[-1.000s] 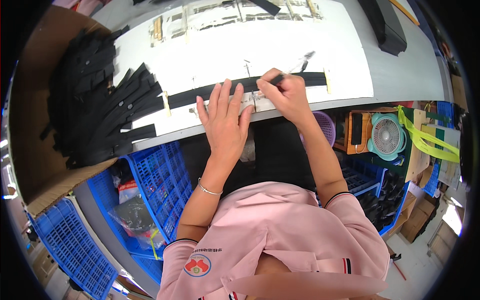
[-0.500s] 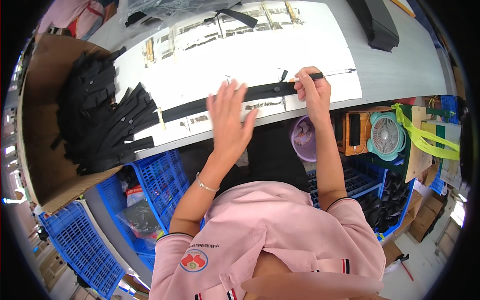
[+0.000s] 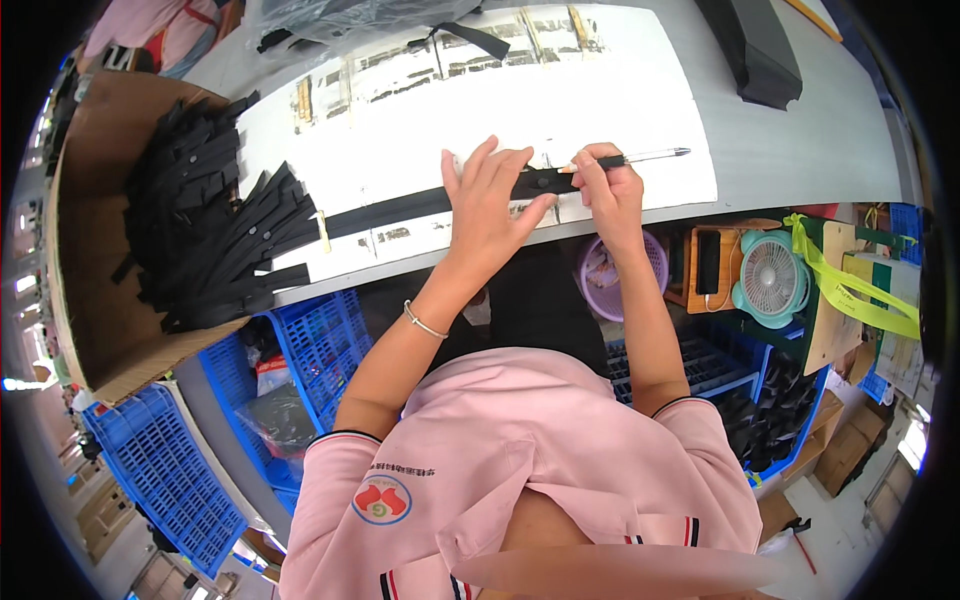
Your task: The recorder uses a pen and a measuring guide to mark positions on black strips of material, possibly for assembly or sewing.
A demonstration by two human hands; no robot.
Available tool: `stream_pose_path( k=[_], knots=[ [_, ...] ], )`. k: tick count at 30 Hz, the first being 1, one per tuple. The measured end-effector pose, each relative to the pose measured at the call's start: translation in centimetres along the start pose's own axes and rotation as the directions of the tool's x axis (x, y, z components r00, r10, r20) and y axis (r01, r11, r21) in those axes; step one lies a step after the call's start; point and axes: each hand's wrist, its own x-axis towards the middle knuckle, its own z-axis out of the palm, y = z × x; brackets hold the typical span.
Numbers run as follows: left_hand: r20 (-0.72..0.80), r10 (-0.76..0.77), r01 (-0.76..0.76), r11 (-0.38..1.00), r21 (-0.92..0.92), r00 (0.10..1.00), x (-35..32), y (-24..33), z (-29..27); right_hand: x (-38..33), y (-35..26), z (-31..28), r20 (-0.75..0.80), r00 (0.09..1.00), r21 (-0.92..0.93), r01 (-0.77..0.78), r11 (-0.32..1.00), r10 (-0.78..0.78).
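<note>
A long black fabric strip [image 3: 395,211] lies along the near side of a marked white board [image 3: 610,95]. My left hand [image 3: 488,205] rests across the strip with its fingers spread and nothing gripped. In my right hand [image 3: 613,192] a pen [image 3: 648,156] with a clear barrel and black grip is pinched, its light tip pointing left at the strip's right end. A small round dark piece [image 3: 544,183] sits on the strip between my hands. The left fingers hide part of the strip.
At the left, a cardboard box [image 3: 95,225] stands beside a heap of black strips [image 3: 190,215]. A black angular piece [image 3: 750,50] lies at the back right. Below the table edge are blue crates [image 3: 170,490], a purple basket [image 3: 655,262] and a turquoise fan [image 3: 772,275].
My left hand has moved right along the strip, closer to my right hand. The right hand with the pen has shifted slightly left and down.
</note>
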Motion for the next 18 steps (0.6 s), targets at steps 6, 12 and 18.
stream_pose_path(
  k=[6, 12, 18],
  knots=[
    [-0.103, 0.041, -0.043, 0.999, -0.023, 0.994, -0.4, -0.1, 1.8, -0.1, 0.8, 0.6, 0.007, 0.991, -0.177, 0.13, 0.976, -0.131],
    [-0.169, 0.02, -0.009, 0.998, 0.063, 0.985, -0.3, 0.5, 2.2, 0.0, 1.3, 0.8, 0.022, 0.975, -0.273, 0.217, 0.937, -0.22],
    [-0.187, 0.035, -0.015, 0.994, 0.108, 0.982, -0.4, 0.5, 2.4, 0.0, 1.3, 0.9, 0.052, 0.97, -0.359, 0.239, 0.902, -0.237]
  ],
)
